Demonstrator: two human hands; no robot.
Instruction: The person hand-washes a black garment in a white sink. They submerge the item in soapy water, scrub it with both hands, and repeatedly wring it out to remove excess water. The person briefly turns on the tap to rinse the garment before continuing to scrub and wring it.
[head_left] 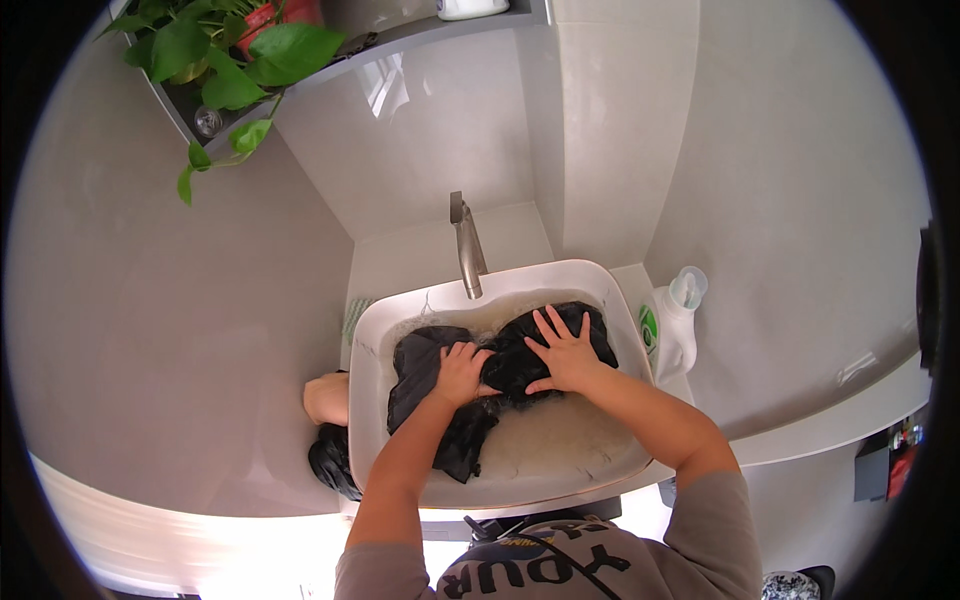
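Soaked black cloth (515,370) lies spread in cloudy water in a white rectangular washbasin (572,270). Its left part (412,370) looks dark grey; I cannot tell whether this is one garment or two. My right hand (562,360) rests flat on the right part, fingers spread wide. Beside it, my left hand (462,372) has its fingers bent close together and grips the cloth near the middle of the basin. Both forearms reach in over the basin's near rim. The cloth's underside is hidden.
A metal faucet (468,250) rises behind the basin. To the right stands a white detergent bottle (678,335) with a clear cap. At the left rim are a beige item (327,398) and black fabric (333,462). A leafy plant (225,70) hangs from a shelf above.
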